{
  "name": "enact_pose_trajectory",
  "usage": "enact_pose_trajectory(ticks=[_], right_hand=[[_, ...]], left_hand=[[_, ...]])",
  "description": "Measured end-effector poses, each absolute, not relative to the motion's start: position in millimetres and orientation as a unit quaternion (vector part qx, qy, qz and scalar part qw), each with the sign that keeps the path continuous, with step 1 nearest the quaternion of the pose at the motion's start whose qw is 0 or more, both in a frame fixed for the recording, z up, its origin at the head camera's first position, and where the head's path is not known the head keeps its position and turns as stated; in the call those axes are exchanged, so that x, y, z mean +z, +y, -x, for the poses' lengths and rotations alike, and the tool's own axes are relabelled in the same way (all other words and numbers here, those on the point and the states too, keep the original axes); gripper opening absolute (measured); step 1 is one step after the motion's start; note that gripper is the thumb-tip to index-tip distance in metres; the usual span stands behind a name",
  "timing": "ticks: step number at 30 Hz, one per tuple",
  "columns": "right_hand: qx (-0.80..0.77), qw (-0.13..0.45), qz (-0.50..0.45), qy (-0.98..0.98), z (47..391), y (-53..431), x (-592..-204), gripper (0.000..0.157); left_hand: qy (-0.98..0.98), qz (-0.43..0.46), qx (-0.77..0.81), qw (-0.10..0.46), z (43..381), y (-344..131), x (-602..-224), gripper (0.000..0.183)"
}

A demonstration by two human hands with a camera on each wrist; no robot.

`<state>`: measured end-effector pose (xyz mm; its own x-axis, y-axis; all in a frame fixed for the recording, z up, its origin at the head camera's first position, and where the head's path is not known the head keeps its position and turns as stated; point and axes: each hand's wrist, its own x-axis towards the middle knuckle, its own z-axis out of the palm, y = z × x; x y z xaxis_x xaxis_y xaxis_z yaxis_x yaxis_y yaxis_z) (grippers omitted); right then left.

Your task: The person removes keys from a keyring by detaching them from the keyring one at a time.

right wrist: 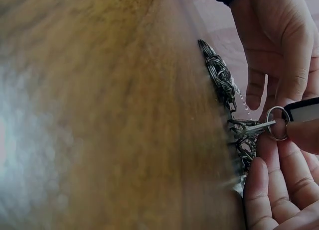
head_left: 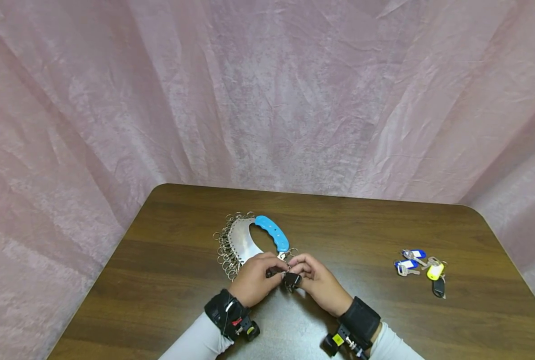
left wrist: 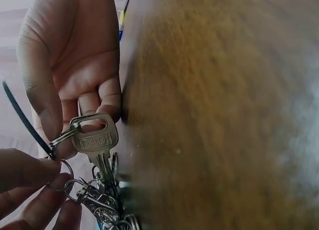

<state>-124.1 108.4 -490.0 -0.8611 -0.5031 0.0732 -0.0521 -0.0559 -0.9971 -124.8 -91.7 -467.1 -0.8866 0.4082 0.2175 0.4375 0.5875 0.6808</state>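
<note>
A crescent-shaped metal key holder [head_left: 242, 237] with a blue handle [head_left: 272, 231] lies on the table, metal rings along its curved edge. At its near end my left hand [head_left: 256, 276] pinches a small metal ring [left wrist: 69, 170] between thumb and fingers. Opposite, my right hand [head_left: 319, 284] pinches the split ring [right wrist: 277, 123] of a key with a black-edged tag [right wrist: 305, 110]. The key [left wrist: 97, 140] hangs from that split ring, its bow lettered. In the head view the black tag [head_left: 292, 279] shows between both hands. Fingers partly hide where the rings meet.
Several keys with tags lie in a group on the table's right side: blue tags [head_left: 407, 264], a yellow tag [head_left: 435, 272] and a black tag [head_left: 438, 287]. Pink curtain [head_left: 294, 100] hangs behind the brown table [head_left: 182, 215].
</note>
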Motion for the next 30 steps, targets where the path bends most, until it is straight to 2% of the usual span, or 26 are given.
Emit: enact_pose_trajectory(ticks=[8, 11, 18, 25, 30], right_hand=[[-0.675, 0.188, 0.173, 0.693, 119, 106, -462, 0.023], [-0.678, 0.191, 0.169, 0.689, 120, 106, -466, 0.022], [-0.648, 0.164, 0.173, 0.724, 122, 104, -483, 0.018], [-0.563, 0.142, 0.184, 0.794, 121, 93, -481, 0.022], [-0.557, 0.131, 0.173, 0.802, 121, 86, -479, 0.024]], left_hand=[[-0.888, 0.236, -0.395, 0.026, 125, -91, -467, 0.010], [-0.887, 0.235, -0.396, 0.026, 125, -91, -467, 0.010], [-0.885, 0.230, -0.405, 0.025, 125, -92, -467, 0.009], [-0.884, 0.227, -0.408, 0.028, 125, -93, -469, 0.010], [-0.878, 0.228, -0.421, 0.025, 125, -93, -469, 0.011]])
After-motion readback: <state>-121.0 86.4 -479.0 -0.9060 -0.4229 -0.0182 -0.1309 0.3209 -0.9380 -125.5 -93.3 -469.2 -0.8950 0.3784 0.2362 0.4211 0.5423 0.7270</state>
